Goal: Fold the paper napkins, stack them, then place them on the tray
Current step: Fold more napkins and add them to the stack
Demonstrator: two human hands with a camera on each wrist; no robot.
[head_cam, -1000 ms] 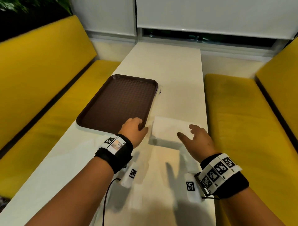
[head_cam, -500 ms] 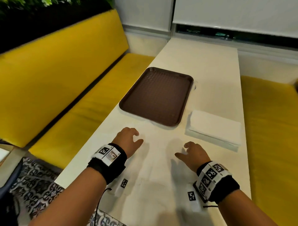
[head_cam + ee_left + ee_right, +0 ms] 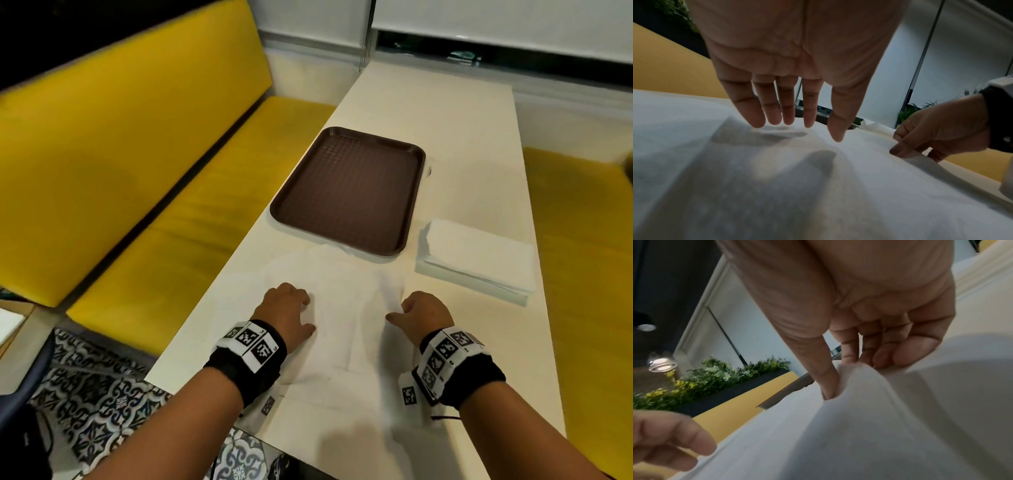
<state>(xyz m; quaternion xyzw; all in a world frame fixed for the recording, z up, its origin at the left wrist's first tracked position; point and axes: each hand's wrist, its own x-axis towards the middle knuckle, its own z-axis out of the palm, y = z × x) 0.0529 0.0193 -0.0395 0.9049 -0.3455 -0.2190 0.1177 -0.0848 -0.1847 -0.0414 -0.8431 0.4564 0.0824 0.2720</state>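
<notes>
A single white napkin (image 3: 349, 318) lies unfolded on the white table, near the front edge between my hands. My left hand (image 3: 287, 308) hovers just over its left part with straight fingers (image 3: 807, 113) and holds nothing. My right hand (image 3: 419, 311) pinches a raised ridge of the napkin (image 3: 879, 418) between thumb (image 3: 826, 374) and fingers, at the sheet's right side. The brown tray (image 3: 346, 192) sits beyond with nothing on it. A stack of white napkins (image 3: 479, 260) lies to the right of the tray.
Yellow benches (image 3: 171, 205) run along both long sides of the table (image 3: 462, 154). A window with a white blind closes the far end. Patterned floor tiles (image 3: 96, 394) show past the table's near left corner.
Both hands have drawn back from the tray and the stack toward the near edge. The right hand has taken a pinch of the spread napkin. The head view has swung left.
</notes>
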